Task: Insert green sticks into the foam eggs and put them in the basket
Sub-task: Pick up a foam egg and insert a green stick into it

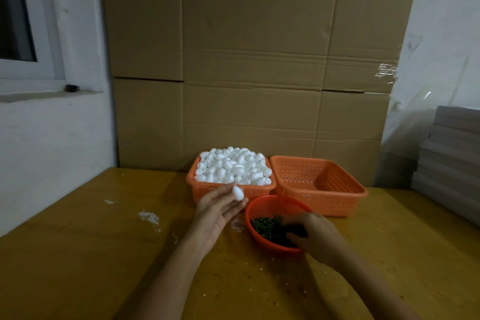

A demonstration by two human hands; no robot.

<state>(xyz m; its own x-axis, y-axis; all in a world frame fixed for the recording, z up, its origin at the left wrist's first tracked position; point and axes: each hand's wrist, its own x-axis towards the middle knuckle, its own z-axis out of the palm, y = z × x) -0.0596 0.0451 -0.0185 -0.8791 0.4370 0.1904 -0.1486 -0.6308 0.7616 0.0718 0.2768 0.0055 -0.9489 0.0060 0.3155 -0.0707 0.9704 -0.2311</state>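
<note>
Head view: left hand (217, 212) pinches smooth white egg (237, 193).

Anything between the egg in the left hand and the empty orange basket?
Nothing visible blocks it. The foam egg, held by the left hand, is left of the empty orange basket, whose top is open. The red bowl and right hand lie nearer the camera.

A heap of white foam eggs (232, 167) fills the left orange basket (205, 191) at mid-frame, and the right orange basket (337, 202) sits just beside it, its perforated floor showing. One single egg (237, 193) is pinched at the fingertips of the left hand (218, 209), in front of the full basket. Short dark green sticks (265, 226) lie jumbled in a round red bowl (272, 201) below centre, with the right hand (317, 236) among them.
</note>
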